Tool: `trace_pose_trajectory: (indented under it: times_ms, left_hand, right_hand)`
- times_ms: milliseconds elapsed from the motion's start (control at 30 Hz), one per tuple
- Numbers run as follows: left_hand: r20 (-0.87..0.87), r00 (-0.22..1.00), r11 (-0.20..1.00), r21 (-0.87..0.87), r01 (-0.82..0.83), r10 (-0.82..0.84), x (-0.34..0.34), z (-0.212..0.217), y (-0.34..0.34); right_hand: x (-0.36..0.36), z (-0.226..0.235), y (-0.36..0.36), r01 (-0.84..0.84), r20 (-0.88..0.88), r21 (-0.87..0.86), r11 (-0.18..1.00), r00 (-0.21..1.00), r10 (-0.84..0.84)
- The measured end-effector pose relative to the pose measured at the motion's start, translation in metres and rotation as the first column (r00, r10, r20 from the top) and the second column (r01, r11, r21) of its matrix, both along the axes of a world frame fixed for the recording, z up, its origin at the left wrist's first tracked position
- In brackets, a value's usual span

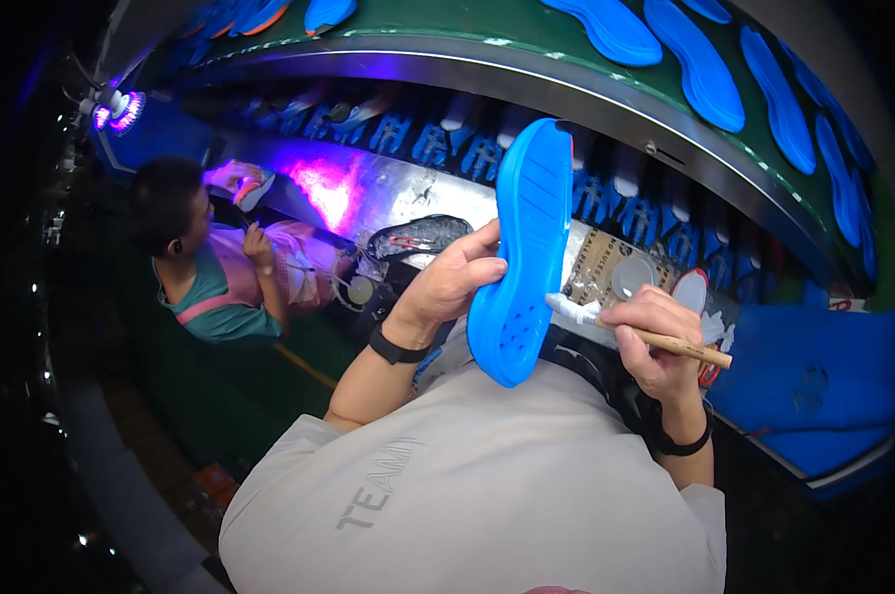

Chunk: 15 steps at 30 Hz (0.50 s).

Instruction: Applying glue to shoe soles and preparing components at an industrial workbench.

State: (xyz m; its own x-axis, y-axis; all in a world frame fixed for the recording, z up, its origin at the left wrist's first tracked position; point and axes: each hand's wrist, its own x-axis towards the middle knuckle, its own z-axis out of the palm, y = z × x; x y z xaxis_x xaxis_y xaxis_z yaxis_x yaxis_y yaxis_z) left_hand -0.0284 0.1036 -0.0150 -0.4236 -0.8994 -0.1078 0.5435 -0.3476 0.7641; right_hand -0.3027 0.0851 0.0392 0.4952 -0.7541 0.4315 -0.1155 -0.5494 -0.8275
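A bright blue shoe sole (532, 247) is held up in front of me, its grooved face with several small holes toward the camera. My left hand (452, 282) is closed on its left edge, thumb against the side. In my right hand (660, 332) is a brush (683, 346) with a light wooden handle. White material covers its head, which meets or nearly meets the sole's lower right edge; I cannot tell which. Behind the right hand, a round grey-white dish (634, 275) rests on a printed brown sheet (594, 259), beside a red-rimmed round container (690, 289).
Beyond the metal bench, a green conveyor belt (527, 45) carries several blue soles (700, 69). Below it, blue pieces (433, 146) line a shelf. A dark shoe upper (420, 236) lies left of me. A co-worker (210, 252) handles a sole near a purple lamp (119, 111).
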Motion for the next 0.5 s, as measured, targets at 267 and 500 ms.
trace_pose_trajectory:
  times_ms: [267, 500]
  left_hand:
    - [0.102, 0.978, 0.957, -0.249, -0.15, 0.18, 0.03, 0.031, -0.062]
    - [0.197, 0.754, 0.772, -0.289, -0.566, 0.626, 0.117, 0.051, -0.261]
  right_hand:
    - [-0.015, -0.009, 0.003, 0.187, 0.263, 0.026, 0.982, 0.946, -0.188]
    - [-0.041, -0.05, 0.014, 0.552, 0.142, 0.295, 0.78, 0.782, -0.607]
